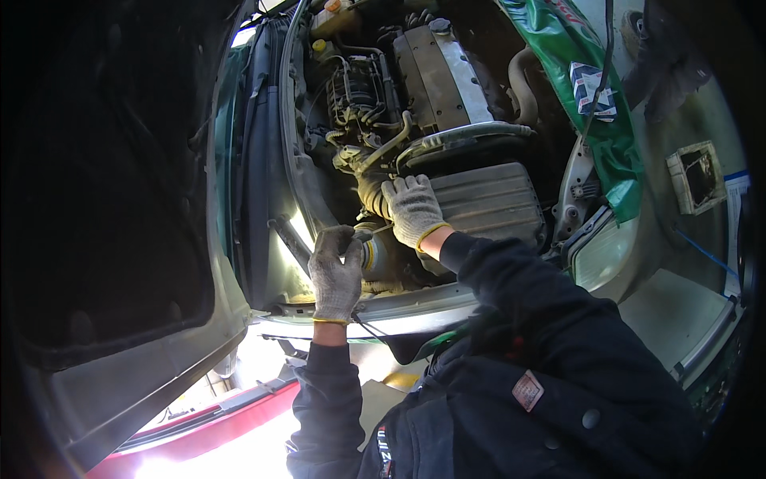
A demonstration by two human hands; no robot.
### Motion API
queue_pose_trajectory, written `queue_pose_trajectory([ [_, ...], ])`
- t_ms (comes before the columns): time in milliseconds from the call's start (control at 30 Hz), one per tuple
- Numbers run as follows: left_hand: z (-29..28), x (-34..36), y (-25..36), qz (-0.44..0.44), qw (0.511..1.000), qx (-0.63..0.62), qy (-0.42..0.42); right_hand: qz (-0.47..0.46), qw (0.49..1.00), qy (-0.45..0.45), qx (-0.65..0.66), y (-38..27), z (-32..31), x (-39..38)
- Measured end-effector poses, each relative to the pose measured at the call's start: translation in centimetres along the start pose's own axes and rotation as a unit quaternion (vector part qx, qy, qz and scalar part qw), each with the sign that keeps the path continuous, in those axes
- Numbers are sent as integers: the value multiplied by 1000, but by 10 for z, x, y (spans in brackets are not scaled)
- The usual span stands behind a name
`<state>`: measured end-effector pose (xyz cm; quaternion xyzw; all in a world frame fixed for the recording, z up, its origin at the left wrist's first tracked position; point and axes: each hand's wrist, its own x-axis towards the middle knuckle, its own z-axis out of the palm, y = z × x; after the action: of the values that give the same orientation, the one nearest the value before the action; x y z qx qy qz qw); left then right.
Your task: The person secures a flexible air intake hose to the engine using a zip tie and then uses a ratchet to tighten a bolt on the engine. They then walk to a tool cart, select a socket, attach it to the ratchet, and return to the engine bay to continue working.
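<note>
In the open engine bay, my left hand (pixel 336 275), in a grey knit glove, is closed around a small dark item I cannot make out, beside the lower end of the air duct. My right hand (pixel 413 209), similarly gloved, curls its fingers over the near edge of a ribbed black air box (pixel 487 199) where it meets a corrugated hose (pixel 372 188); its thumb is hidden. A grey engine cover (pixel 443 72) sits above, with tubes and fittings to its left.
The raised hood (pixel 112 184) fills the left. A green fender cover (pixel 614 168) drapes the right side with a small patterned box (pixel 590 89) on it. At far right is a square grimy container (pixel 694 177). A red car (pixel 199 431) shows below.
</note>
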<state>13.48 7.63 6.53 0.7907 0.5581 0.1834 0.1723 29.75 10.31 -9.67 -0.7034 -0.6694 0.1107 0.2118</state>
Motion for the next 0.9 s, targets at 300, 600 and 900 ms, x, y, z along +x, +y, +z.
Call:
queue_pose_trajectory([
  [300,-13,10,-2,68,982,144,-105,-12,999,6,31,3,-8,-1],
  [600,-18,4,-27,-83,990,54,-97,-11,999,11,31,4,-8,-2],
  [900,-23,22,-20,-174,978,22,-109,-9,999,9,29,3,-7,-1],
])
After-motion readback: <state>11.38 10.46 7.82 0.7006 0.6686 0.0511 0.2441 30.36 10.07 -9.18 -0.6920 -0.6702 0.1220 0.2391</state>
